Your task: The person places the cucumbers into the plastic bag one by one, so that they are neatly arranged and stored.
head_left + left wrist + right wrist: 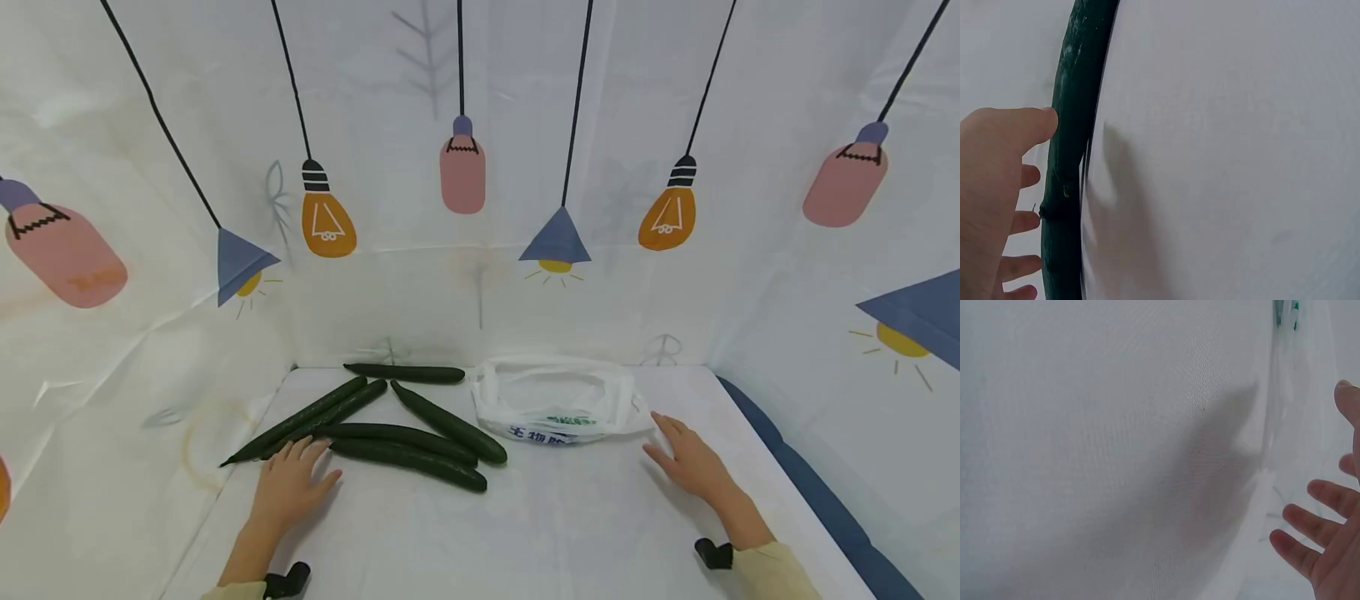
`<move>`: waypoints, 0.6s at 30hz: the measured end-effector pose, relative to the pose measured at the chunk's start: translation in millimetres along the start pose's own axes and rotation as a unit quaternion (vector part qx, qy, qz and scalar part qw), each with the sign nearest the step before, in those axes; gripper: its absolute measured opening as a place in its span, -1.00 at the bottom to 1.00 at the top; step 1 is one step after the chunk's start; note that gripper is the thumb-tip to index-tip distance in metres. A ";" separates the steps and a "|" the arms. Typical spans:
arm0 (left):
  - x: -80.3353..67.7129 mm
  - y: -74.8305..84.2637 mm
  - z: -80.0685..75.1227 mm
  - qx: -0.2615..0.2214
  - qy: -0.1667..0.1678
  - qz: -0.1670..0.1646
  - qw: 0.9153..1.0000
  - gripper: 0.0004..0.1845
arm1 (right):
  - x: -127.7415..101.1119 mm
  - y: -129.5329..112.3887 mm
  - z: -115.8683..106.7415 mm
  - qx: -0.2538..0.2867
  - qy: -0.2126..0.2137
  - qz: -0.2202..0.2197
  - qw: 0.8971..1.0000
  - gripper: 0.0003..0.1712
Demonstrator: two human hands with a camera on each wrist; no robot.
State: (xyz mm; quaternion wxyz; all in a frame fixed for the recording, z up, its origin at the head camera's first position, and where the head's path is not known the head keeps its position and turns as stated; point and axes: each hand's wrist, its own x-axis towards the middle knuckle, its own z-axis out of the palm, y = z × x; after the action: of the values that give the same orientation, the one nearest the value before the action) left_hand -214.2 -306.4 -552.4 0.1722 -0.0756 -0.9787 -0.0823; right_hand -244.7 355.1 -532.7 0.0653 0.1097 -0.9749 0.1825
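Several long dark green cucumbers lie on the left half of the table, one cucumber point(408, 464) nearest the front and another cucumber point(405, 373) along the back edge. My left hand point(291, 487) is spread near the lower ends of the left-hand cucumbers. In the left wrist view its thumb and fingers lie beside a cucumber point(1071, 125), gripping nothing. A white plastic bag point(558, 400) with green and blue print lies at the back, right of the cucumbers. My right hand point(693, 462) is by the bag's right end, fingers extended and holding nothing; whether it touches the bag I cannot tell.
The white table point(525, 533) is enclosed by pale curtain walls point(480, 292) printed with lamps and bulbs. Dark blue material point(817, 483) runs along the table's right side. Each wrist wears a black band mount point(712, 553).
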 end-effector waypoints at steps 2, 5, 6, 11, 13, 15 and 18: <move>0.8 3.0 1.0 -0.007 0.011 0.015 1.000 -0.39 | 3.8 0.1 1.6 0.011 0.001 0.004 1.000 -0.14; 1.6 7.9 2.8 -0.020 0.016 0.027 0.999 -0.45 | 9.9 0.0 4.5 0.024 0.001 0.003 1.000 -0.16; 2.2 9.7 3.4 -0.027 0.017 0.030 0.999 -0.47 | 12.0 -0.3 5.5 0.025 0.006 -0.002 1.000 -0.19; 8.7 22.4 5.8 -0.064 0.006 0.038 0.997 -0.54 | 20.9 -6.7 7.0 0.039 0.020 -0.025 0.999 -0.28; 12.3 27.8 6.7 -0.071 0.003 0.045 0.996 -0.55 | 24.7 -10.5 7.7 0.047 0.020 -0.025 0.998 -0.29; 15.1 32.4 7.3 -0.078 0.005 0.058 0.995 -0.57 | 29.1 -13.8 8.7 0.056 0.021 -0.023 0.998 -0.30; 17.4 37.9 9.1 -0.077 0.010 0.069 0.995 -0.57 | 36.6 -17.2 10.9 0.073 0.022 -0.022 0.997 -0.33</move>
State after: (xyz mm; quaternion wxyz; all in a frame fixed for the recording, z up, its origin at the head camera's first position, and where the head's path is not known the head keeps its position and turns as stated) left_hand -226.7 -265.7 -549.6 0.1806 -0.1555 -0.9602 -0.1459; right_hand -277.0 328.4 -530.8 0.0826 0.1317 -0.9547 0.2536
